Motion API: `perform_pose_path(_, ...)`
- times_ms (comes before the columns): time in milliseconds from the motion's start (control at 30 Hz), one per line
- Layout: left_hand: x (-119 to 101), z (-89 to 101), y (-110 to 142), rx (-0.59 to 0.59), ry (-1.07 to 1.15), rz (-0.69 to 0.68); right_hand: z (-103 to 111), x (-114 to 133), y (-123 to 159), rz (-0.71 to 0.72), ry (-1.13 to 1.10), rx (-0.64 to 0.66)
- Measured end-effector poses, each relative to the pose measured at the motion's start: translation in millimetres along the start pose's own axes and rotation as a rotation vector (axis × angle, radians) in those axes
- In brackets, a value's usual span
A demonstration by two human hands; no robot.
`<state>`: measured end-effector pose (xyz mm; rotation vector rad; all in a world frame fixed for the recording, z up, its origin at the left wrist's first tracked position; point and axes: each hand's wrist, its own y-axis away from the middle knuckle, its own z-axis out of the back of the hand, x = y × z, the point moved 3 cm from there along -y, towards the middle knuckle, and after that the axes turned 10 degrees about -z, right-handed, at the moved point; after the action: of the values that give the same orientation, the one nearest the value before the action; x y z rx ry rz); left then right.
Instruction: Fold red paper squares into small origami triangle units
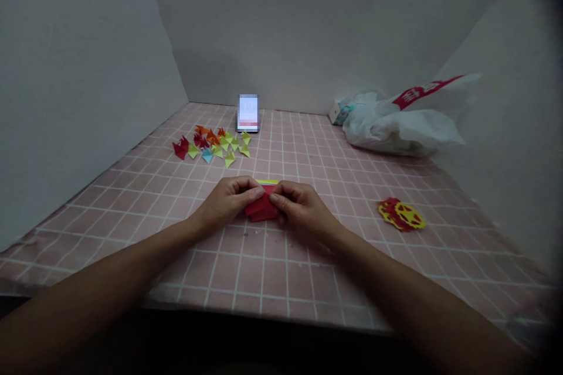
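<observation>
A folded red paper piece [261,208] lies on the pink tiled tabletop [272,263] at the centre. My left hand [229,199] pinches its upper left edge with thumb and fingers closed. Meeting it from the right, my right hand [301,206] pinches the paper's upper right edge, fingers curled. A yellow-green sheet [267,182] peeks out just behind the red paper, mostly hidden by my fingers.
Several small folded paper shapes [213,144] in red, orange, green and blue lie at the back left. A phone [248,112] stands against the back wall. A white plastic bag [396,122] sits back right. Red and yellow paper cut-outs [401,214] lie to the right.
</observation>
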<state>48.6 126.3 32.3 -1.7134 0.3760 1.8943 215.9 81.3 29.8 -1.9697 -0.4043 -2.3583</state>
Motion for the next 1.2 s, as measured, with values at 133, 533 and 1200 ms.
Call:
perform_pose_path(133, 0.8, -0.1, 0.7, -0.016, 0.018, 0.026, 0.1, 0.0, -0.1, 0.019, 0.03, -0.005)
perform_pose_path(533, 4.6, -2.0, 1.4, -0.022, 0.101, 0.069, 1.9, 0.6, -0.5, 0.041, 0.044, -0.064)
perform_pose_path(1200, -8.3, -2.3, 3.2, 0.009, -0.213, -0.15, -1.4, -9.8, -4.6, -0.134, -0.323, 0.143)
